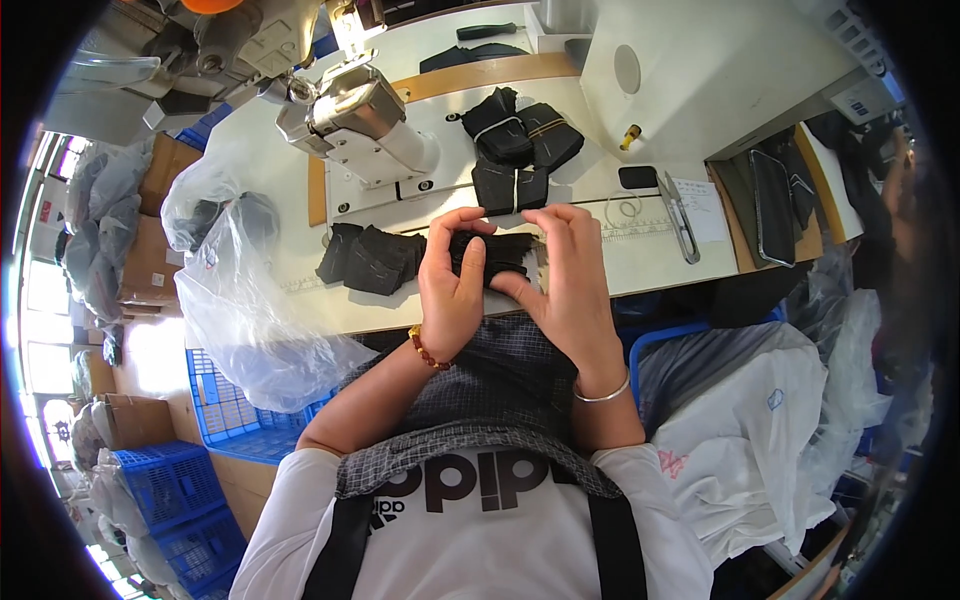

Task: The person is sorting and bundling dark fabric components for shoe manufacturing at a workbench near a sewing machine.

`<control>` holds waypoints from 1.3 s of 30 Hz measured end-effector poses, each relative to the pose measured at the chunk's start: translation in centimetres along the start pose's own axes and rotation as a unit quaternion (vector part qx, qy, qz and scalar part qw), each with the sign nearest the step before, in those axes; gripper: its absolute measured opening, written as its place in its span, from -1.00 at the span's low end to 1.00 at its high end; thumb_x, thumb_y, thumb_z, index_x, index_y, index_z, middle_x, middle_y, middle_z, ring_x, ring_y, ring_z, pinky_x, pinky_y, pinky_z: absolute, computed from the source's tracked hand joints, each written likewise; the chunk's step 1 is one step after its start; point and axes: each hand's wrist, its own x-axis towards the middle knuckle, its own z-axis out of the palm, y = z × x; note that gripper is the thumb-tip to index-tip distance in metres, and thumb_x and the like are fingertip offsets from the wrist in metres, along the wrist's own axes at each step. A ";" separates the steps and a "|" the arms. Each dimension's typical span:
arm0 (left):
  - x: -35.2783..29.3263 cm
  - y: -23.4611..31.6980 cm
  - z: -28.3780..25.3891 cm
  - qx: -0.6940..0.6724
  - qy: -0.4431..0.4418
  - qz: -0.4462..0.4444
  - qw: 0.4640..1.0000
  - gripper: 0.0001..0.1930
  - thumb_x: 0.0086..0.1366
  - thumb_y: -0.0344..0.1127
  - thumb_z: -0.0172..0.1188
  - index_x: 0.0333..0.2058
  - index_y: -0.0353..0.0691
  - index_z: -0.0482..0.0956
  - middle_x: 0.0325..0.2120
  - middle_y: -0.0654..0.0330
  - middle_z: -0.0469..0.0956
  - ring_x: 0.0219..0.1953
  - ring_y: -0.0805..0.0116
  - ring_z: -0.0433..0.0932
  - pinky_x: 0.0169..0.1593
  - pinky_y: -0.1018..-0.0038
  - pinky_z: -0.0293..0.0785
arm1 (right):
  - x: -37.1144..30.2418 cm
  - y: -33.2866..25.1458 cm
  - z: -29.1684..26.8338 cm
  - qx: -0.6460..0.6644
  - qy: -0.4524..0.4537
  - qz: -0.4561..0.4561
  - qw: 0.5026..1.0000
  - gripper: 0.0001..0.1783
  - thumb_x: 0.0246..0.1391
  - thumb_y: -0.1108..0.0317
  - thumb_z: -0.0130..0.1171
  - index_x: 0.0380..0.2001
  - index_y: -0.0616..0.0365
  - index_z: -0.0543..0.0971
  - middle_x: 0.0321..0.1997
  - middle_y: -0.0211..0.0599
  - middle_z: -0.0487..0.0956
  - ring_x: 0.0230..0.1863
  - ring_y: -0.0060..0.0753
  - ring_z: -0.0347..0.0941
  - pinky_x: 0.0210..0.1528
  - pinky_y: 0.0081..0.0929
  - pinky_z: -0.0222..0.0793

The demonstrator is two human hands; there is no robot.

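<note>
Both hands grip one stack of black fabric pieces (492, 255) at the table's near edge: the left hand (452, 290) clamps its left end, thumb on top, and the right hand (565, 275) pinches its right end. This looks like squaring up a bundle; the next move likely calls for a firm, even hold so the pieces stay aligned. Loose pieces (375, 258) lie just left, tied bundles (520, 135) farther back by the sewing machine (350, 110), and snips (680, 215) sit to the right.

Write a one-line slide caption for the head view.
Both hands, left hand and right hand, hold a stack of black fabric pieces beside a sewing machine.
</note>
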 end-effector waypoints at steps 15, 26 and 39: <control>0.2 0.5 0.1 0.026 -0.008 -0.046 0.999 -0.73 0.39 -0.54 0.06 0.05 -0.33 0.48 -0.20 0.21 0.54 -0.08 0.48 0.50 0.08 0.51 0.41 | -1.5 -1.6 2.1 0.134 -0.051 0.001 0.990 -0.25 0.01 0.59 0.11 0.32 0.40 0.19 0.29 0.20 0.29 0.30 0.21 0.26 0.39 -0.09 0.19; -0.1 0.3 1.5 -0.010 0.073 0.002 0.997 -0.85 0.38 -0.53 0.10 -0.10 -0.32 0.55 -0.26 0.21 0.56 -0.18 0.45 0.53 -0.01 0.52 0.45 | 0.0 -1.5 6.5 0.544 0.208 0.169 0.795 -0.73 0.42 0.31 -0.13 0.01 0.26 0.40 -0.06 -0.18 0.50 -0.02 -0.40 0.44 0.17 -0.41 0.29; -0.1 0.6 1.9 -0.028 0.107 0.020 0.994 -0.83 0.34 -0.56 0.14 -0.11 -0.33 0.57 -0.25 0.19 0.60 -0.16 0.45 0.55 -0.01 0.51 0.46 | 0.4 -1.1 5.9 0.506 0.207 0.157 0.822 -0.77 0.42 0.31 -0.11 -0.16 0.22 0.49 -0.22 -0.38 0.48 -0.16 -0.55 0.37 0.02 -0.55 0.29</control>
